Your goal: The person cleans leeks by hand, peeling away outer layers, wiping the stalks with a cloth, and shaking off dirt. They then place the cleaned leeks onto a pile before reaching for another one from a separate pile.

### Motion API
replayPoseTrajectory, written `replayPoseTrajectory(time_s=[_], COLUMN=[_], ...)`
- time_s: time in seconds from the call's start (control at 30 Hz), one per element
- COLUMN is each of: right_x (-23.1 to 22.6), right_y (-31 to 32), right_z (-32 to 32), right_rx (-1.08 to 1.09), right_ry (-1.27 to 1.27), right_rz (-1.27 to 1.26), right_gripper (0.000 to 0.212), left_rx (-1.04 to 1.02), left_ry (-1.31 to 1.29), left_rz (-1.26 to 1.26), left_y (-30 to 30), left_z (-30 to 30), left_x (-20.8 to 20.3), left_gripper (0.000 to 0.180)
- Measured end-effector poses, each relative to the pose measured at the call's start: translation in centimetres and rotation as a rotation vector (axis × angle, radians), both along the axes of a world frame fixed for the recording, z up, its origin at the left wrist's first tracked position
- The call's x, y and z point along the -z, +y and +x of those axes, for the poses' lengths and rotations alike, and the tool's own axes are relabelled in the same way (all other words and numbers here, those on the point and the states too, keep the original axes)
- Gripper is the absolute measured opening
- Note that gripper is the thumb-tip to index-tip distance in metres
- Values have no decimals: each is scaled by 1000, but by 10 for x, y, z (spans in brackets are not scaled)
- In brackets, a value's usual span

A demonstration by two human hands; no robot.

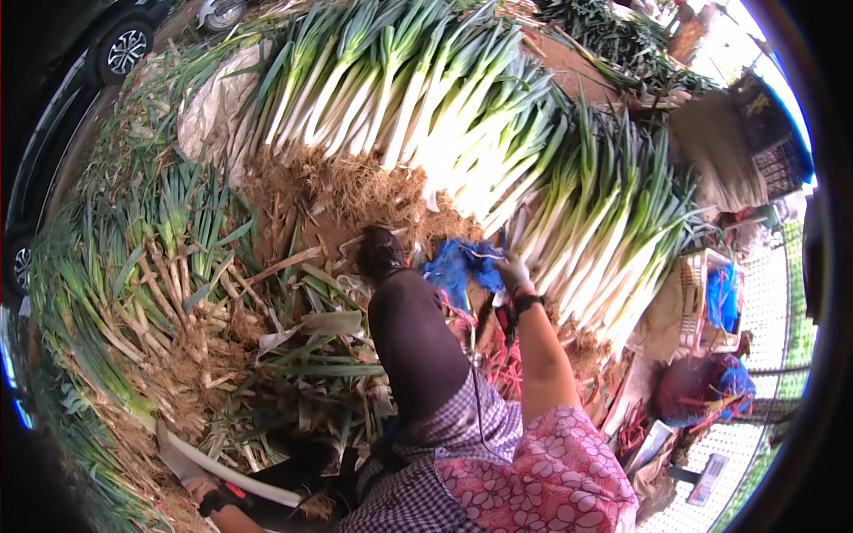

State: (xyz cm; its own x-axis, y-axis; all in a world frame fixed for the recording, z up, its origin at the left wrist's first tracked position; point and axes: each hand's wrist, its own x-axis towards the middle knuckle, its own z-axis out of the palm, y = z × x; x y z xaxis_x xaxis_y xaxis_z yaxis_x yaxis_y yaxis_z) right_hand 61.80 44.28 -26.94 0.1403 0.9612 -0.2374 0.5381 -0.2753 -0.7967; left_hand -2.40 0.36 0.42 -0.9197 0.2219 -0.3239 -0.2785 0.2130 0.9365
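At the lower left, my left hand (185, 464), in a pale covering with a dark wristband, is closed on a leek (227, 466). Its long white stem runs from the hand toward my lap; the grip is partly hidden. My right hand (512, 273), pale-covered with a dark band, is at the root end of the leeks (613, 240) laid out on the right. Its fingers look closed, and a greyish narrow shape (517, 229) juts up from them, too blurred to name. Blue plastic (464, 269) lies just left of that hand.
Trimmed leeks (400, 98) lie in a wide row ahead, roots toward me. Untrimmed leeks (169, 275) cover the left ground. My bent knee (413, 324) is between my hands. A white crate (697, 302) and a red-blue bundle (702, 391) are at right; a car (71, 98) stands far left.
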Motion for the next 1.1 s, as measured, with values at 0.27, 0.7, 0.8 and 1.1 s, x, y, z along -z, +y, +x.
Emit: replayPoseTrajectory(time_s=[0.27,0.7,0.8,1.1], right_x=[47,-252,-354,-366], right_y=[4,-18,-43,-207], right_z=[-95,-164,-222,-412], right_rx=[-443,-177,-414,-1139], right_ry=[-526,1045,1012,663], right_rz=[-256,195,313,963], right_gripper=[50,25,29,23], left_rx=[43,333,384,581], left_ry=[288,-8,-5,-8], left_rz=[-43,29,55,186], left_y=[2,97,106,81], left_z=[81,144,152,180], left_x=[-85,-99,-99,-124], left_gripper=[17,16,18,17])
